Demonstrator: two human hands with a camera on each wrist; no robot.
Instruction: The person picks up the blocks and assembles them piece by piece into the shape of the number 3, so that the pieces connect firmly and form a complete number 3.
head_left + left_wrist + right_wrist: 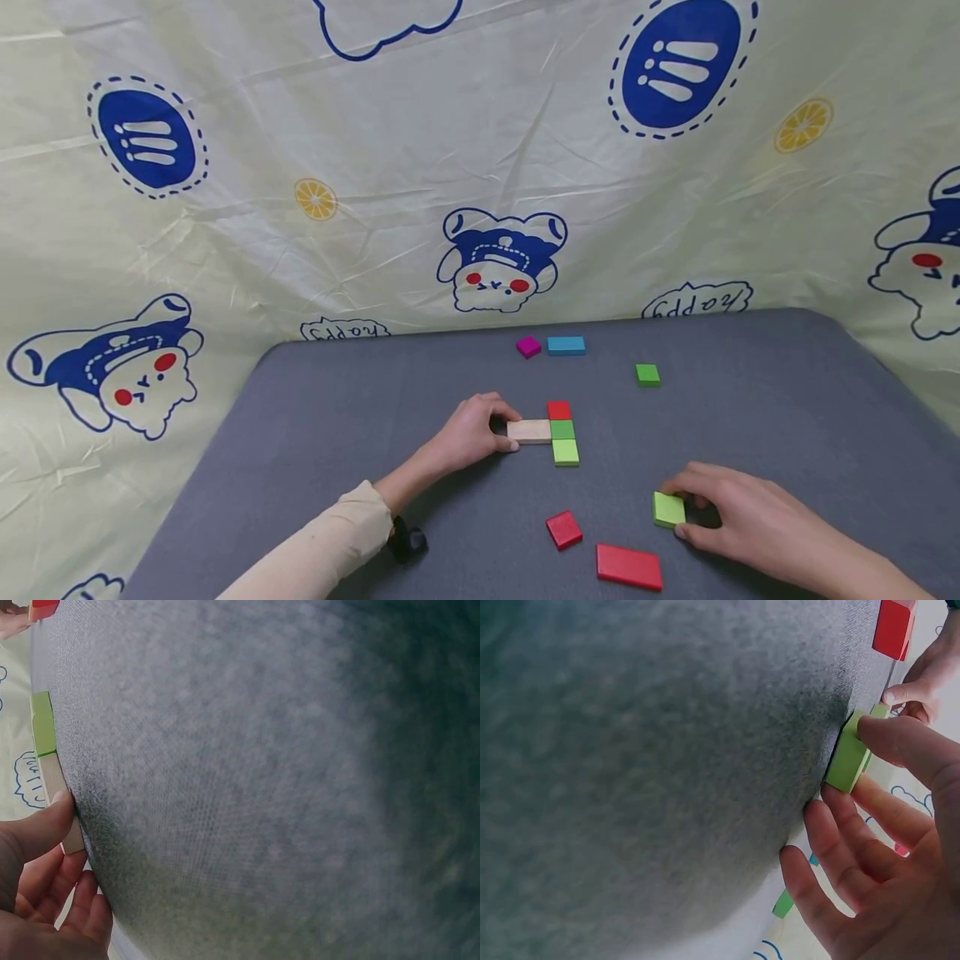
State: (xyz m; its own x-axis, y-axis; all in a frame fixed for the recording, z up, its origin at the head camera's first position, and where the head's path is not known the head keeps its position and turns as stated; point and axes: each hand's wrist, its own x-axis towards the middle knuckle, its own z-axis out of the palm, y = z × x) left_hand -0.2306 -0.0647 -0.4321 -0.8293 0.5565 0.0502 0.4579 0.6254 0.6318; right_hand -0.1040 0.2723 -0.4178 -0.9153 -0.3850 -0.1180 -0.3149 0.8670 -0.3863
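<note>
My left hand (474, 431) pinches the left end of a plain wooden rectangular block (528, 432) between thumb and fingers. At that block's right end stands a short column of square blocks: a red block (558, 410) at the far side, a green block (562, 430) in the middle and a light green block (566, 452) nearest me. To the right, my right hand (738, 517) holds another light green square block (845, 757) by its edges, thumb on one side and fingertips on the other, right at the tabletop.
Near me on the grey cloth-covered table (337, 400) lie a tilted red square block (564, 530) and a red rectangular block (629, 567). Farther back are a magenta block (528, 347), a blue block (566, 346) and a green block (647, 375). A printed curtain (375, 142) hangs behind.
</note>
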